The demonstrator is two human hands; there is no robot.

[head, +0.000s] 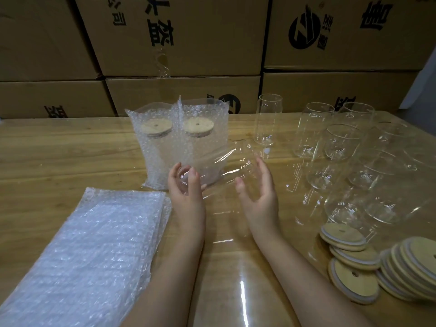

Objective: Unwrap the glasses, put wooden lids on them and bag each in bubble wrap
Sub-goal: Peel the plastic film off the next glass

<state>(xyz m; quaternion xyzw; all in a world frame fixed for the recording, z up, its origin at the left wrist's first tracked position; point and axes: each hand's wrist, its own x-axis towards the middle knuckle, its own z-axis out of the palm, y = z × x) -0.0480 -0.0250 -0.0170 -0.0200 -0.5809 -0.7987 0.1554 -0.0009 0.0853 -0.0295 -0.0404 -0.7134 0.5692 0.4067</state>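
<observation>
The left hand (186, 192) gripped the bottom end of a glass (221, 166), with the thumb and the fingers curled round it, and the glass was held above the worktop (59, 156), tilted, its mouth pointing up and away toward the right. The right hand (258, 197) was spread, the fingers almost straight and the thumb apart, and it lay against the side of the glass. I could not tell if it pressed or only touched. A clear film (236, 267) was loose round the glass and hung down between the two forearms to the worktop. Just behind the left hand two bagged glasses (155, 147) stood upright side by side, each with a wooden lid visible through the bubbles. Near the left forearm, on its outer side, lay a flat stack of bubble wrap bags (89, 244). On the far side of the right hand stood a group of bare glasses (339, 142), and beside the right forearm lay the wooden lids (354, 263) in overlapping piles. Cardboard boxes (188, 31) were stacked well behind both hands.
</observation>
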